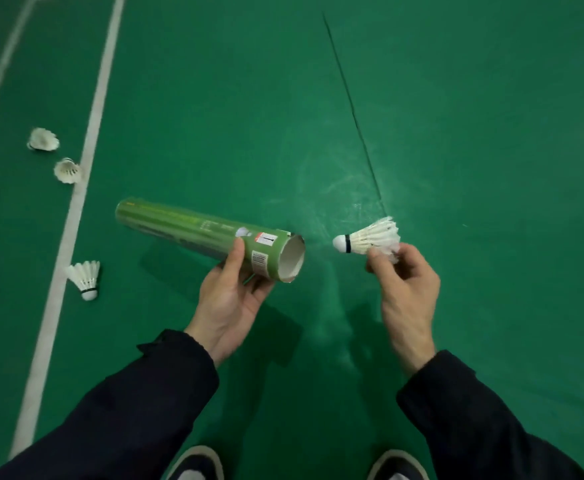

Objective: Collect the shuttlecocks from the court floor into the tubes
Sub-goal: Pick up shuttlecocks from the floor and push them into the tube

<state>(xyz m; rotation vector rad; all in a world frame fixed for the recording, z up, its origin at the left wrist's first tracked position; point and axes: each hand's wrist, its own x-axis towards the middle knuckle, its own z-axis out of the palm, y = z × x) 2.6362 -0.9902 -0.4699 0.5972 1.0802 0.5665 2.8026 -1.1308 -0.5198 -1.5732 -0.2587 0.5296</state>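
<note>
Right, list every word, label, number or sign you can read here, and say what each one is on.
No text can be read.
Green tube, held by the left hand: printed lines along its side, blurred.
White sticker near the tube's open end: a red strip and a dark mark, too small to read.
Barcode label on the tube: bars only, digits unreadable.
Shuttlecock in the right hand: no print, only a dark band.
</note>
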